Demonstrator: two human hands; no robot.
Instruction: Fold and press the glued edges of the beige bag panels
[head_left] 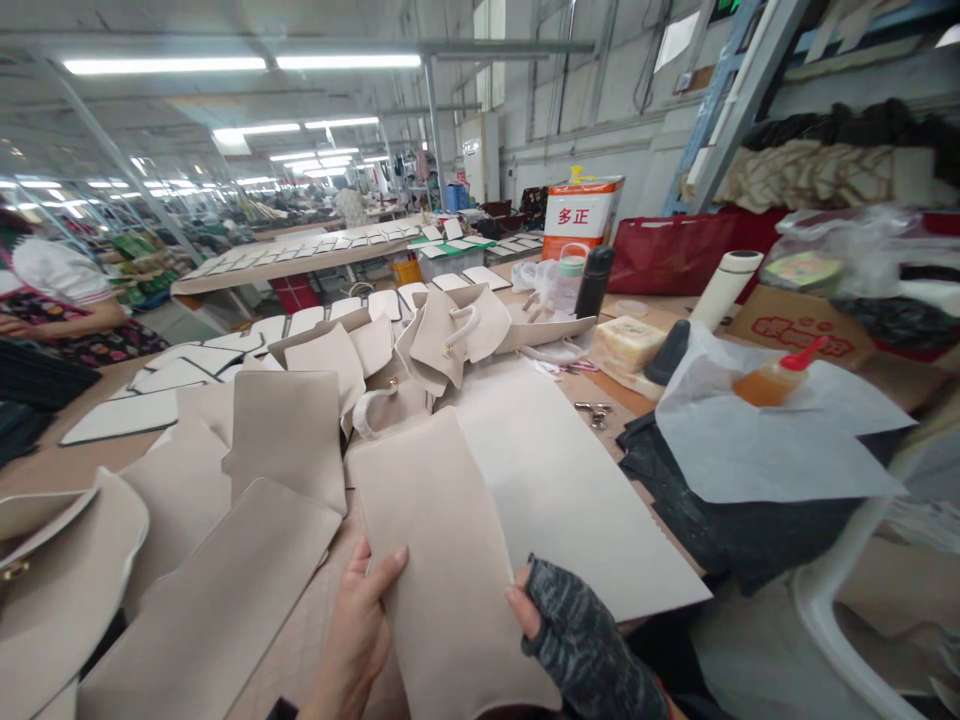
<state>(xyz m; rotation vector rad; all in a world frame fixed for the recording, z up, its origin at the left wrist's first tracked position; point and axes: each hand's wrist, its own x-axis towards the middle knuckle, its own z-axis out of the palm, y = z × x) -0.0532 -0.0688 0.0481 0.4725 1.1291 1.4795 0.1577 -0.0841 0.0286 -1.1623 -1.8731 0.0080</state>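
Observation:
A beige leather panel (442,560) is held up between my two hands near the table's front edge. My left hand (364,610) grips its left edge, thumb on the upper face, the other fingers mostly behind it. On the right edge, my right hand (555,620), in a dark grey fingerless glove, pinches the panel. Beneath its far right side lies a large white board (570,480). More beige leather pieces (285,430) are spread to the left. Farther back sits a heap of beige bag parts (450,340) with handles and small gold-coloured fittings.
Dark-edged white panels (127,412) line the table's far left. A metal clip (595,412), a black bottle (594,280), a cream flask (726,290) and a red-tipped glue bottle (776,382) on white paper stand right. A co-worker (67,290) is at far left.

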